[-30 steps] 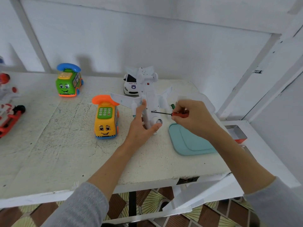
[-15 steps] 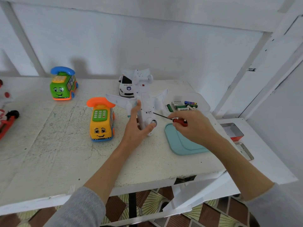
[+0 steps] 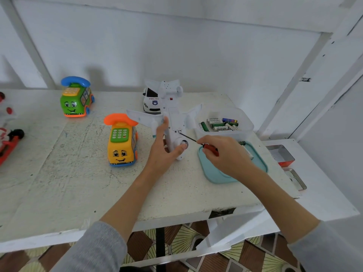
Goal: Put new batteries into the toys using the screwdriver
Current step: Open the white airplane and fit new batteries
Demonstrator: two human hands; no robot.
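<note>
The white plastic toy plane point(image 3: 172, 122) stands belly-out on the chalky, scuffed desk point(image 3: 59, 173), left hand point(image 3: 165, 152) wrapped round its nose. Right hand point(image 3: 224, 154) pinches the red-handled screwdriver point(image 3: 198, 142), thin shaft touching the belly; the tip is too small to make out.

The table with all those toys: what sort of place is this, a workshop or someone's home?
Hard to say for sure; it looks like a makeshift toy-repair bench. A worn white table against a bare white wall holds several toys, a clear tub of batteries, and a person working a screwdriver on a white toy plane.
</note>
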